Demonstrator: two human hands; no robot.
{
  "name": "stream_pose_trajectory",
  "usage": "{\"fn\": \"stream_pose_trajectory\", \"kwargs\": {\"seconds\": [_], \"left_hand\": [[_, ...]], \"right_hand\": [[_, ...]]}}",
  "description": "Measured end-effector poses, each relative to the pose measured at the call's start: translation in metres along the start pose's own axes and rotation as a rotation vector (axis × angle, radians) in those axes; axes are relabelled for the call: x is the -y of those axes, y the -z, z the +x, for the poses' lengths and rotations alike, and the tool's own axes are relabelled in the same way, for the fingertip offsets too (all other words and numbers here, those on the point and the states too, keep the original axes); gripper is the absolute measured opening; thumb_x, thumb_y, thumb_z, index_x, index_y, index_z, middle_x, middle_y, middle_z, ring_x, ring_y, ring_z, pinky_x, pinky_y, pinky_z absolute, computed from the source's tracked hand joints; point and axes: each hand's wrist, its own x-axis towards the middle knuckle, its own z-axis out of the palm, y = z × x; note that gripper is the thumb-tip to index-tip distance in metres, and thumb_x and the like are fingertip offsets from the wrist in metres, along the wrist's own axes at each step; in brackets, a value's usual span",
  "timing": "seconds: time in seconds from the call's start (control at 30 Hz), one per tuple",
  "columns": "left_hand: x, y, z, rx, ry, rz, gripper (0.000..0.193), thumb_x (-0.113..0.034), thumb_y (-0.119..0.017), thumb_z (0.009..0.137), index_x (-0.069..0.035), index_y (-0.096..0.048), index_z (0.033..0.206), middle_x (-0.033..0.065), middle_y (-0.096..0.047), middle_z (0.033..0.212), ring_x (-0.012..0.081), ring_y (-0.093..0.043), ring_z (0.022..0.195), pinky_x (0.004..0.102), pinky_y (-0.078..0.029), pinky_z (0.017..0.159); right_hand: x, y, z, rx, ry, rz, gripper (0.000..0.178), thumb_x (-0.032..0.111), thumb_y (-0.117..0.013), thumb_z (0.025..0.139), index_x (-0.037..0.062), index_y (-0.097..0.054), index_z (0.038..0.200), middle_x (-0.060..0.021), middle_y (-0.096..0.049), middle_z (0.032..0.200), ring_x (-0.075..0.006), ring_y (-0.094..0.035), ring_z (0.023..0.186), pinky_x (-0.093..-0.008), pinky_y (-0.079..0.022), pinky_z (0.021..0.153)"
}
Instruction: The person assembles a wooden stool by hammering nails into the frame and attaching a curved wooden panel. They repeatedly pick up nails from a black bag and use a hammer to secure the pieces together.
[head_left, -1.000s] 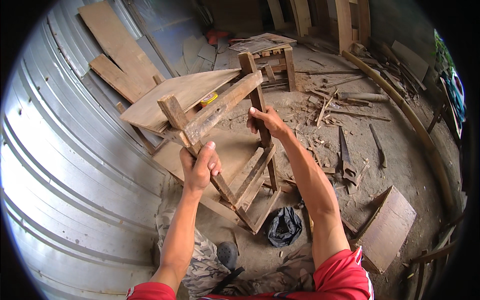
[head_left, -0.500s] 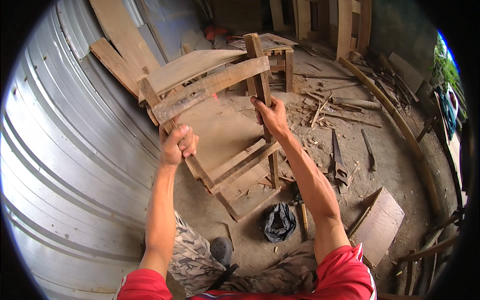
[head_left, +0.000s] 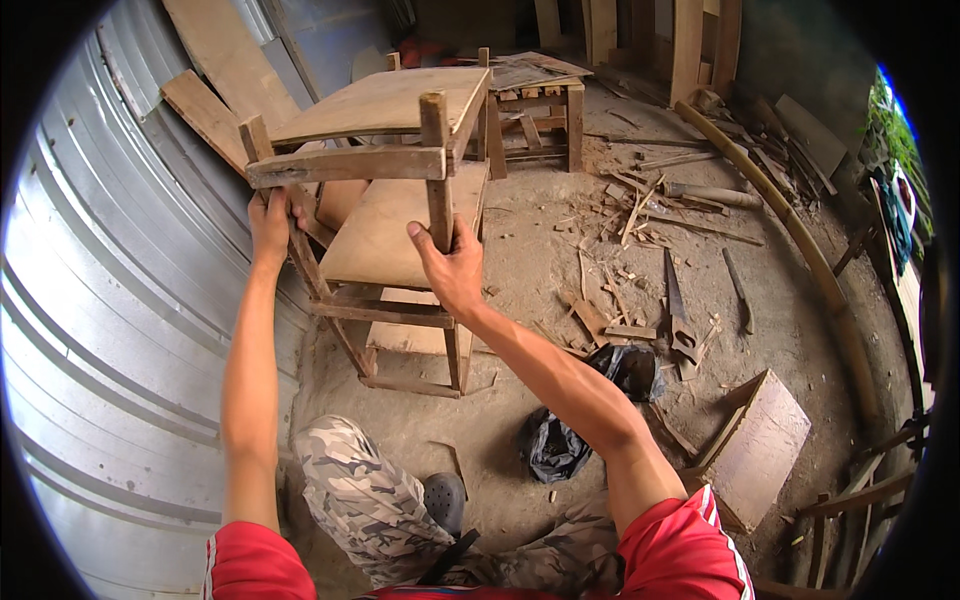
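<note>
Shelf rack (head_left: 400,235) in head view: wooden, tiered, left of centre, just beside corrugated metal wall (head_left: 120,340). Left hand (head_left: 270,235) wrapped round left front post (head_left: 303,262), right under top crossbar (head_left: 345,166). Right hand (head_left: 455,270) gripping right front post (head_left: 437,195), thumb on left side. Leg contact with floor (head_left: 400,440): cannot tell. Black plastic bags (head_left: 556,450) near, right of rack. Handsaw (head_left: 680,310) farther right, among wood scraps (head_left: 631,332). Slatted wooden table (head_left: 575,125) far, behind rack.
</note>
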Motion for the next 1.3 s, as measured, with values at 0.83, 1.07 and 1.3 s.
{"fn": "stream_pose_trajectory", "kwargs": {"seconds": [0.83,1.07,1.3], "left_hand": [[0.012,-0.022,-0.165,-0.572,0.007,0.368,0.071,-0.046,-0.045,0.102,0.010,-0.032,0.144,0.0225,-0.045,0.140,0.0312,-0.044,0.132,0.0397,-0.033,0.112],[0.005,-0.092,-0.162,-0.181,0.061,-0.011,0.032,-0.031,-0.065,0.097,0.000,-0.055,0.103,0.0081,-0.059,0.093,0.0144,-0.058,0.082,0.0330,-0.051,0.076],[0.003,-0.122,-0.166,-0.433,0.361,-0.240,0.038,-0.042,-0.073,0.090,-0.005,-0.061,0.089,0.0004,-0.055,0.073,0.0083,-0.054,0.066,0.0244,-0.045,0.060]], "right_hand": [[-0.028,-0.018,-0.016,0.866,-0.090,0.034,0.058,0.055,-0.063,0.092,-0.0018,-0.068,0.104,-0.0135,-0.068,0.086,-0.0201,-0.062,0.081,-0.0355,-0.050,0.074],[-0.058,0.012,0.022,0.636,-0.220,-0.030,0.054,0.049,-0.059,0.096,-0.0035,-0.070,0.101,-0.0097,-0.073,0.089,-0.0159,-0.066,0.082,-0.0316,-0.053,0.077],[-0.099,0.064,0.044,0.417,-0.507,-0.161,0.039,0.040,-0.060,0.098,0.0023,-0.068,0.103,-0.0057,-0.072,0.094,-0.0135,-0.065,0.081,-0.0304,-0.053,0.071]]}}
